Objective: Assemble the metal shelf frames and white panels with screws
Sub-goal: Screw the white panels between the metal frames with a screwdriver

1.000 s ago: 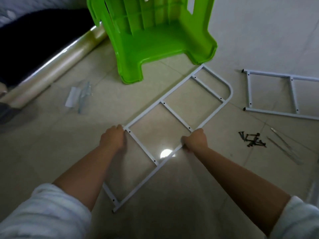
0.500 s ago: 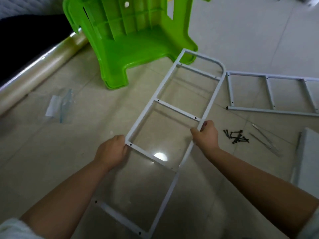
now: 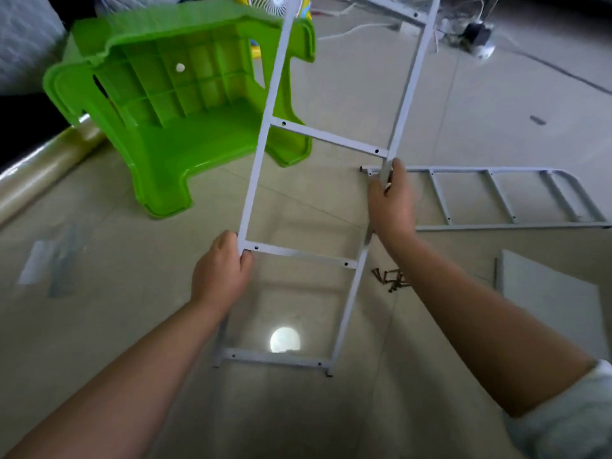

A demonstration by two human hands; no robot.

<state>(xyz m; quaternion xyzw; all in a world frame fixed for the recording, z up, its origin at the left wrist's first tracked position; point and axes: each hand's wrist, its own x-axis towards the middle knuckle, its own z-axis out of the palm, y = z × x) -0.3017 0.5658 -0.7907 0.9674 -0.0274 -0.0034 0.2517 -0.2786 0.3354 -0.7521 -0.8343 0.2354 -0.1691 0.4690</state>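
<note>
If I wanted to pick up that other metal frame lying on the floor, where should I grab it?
The floor frame lies flat, so come from above and probably grip its near long rail between two rungs: the open gaps there let fingers curl under the thin bar.

I held one white metal frame (image 3: 328,137), ladder-like, tilted upright with its lower end near me, while a second frame (image 3: 513,226) lay flat at right, beyond dark screws (image 3: 392,279) and a white panel (image 3: 546,299).

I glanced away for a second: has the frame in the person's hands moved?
Yes. The held frame has tipped upright, its far end now rising past the green stool.
</note>
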